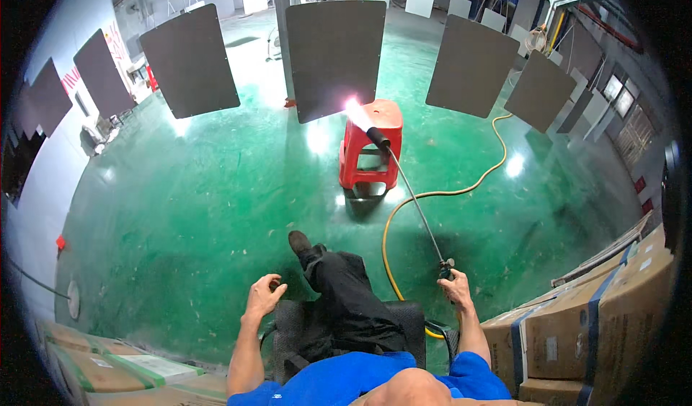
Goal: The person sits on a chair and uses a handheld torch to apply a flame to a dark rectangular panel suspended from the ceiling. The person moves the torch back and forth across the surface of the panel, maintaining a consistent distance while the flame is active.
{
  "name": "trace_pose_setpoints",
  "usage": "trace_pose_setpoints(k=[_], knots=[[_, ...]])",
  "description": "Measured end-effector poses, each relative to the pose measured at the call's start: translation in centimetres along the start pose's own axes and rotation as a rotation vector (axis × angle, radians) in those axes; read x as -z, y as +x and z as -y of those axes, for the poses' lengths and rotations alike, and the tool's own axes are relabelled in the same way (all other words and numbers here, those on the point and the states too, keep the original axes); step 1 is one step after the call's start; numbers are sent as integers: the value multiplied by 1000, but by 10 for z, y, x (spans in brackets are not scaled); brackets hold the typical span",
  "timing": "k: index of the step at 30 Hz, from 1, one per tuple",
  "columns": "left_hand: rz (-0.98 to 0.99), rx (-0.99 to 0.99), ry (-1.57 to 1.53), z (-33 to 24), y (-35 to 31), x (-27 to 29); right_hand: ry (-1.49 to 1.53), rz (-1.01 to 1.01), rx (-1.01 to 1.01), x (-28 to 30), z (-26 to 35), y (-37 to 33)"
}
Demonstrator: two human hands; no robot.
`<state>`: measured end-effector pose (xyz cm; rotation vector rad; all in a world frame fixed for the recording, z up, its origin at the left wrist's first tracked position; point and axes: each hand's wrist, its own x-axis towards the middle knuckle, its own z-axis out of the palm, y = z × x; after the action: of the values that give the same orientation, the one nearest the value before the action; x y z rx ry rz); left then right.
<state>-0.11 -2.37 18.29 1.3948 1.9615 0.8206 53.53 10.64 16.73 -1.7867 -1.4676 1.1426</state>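
My right hand (455, 288) is closed around the handle of a gas torch (417, 205). Its long thin metal tube slants up and away to a dark nozzle, from which a bright pinkish-white flame comes out. The flame's tip is at the lower edge of a hanging dark grey panel (336, 56), in front of a red plastic stool (386, 114). A yellow hose (432, 193) runs across the floor and curves down beside my right hand. My left hand (265, 295) is beside the chair, fingers loosely bent, thumb apart, with nothing visible in it.
More dark panels hang in an arc, including one at left (190, 63) and one at right (470, 65). I sit on a dark chair (412, 319), legs crossed, above a green floor (202, 204). Cardboard boxes (559, 345) stand at lower right, others (108, 377) at lower left.
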Motion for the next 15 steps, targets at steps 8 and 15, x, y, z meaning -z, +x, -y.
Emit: trace_pose_setpoints(k=[8,15], knots=[[135,151,99,3,-40,22,117,-36,5,2,25,0],[69,28,56,-5,-26,22,125,-100,120,4,50,8]])
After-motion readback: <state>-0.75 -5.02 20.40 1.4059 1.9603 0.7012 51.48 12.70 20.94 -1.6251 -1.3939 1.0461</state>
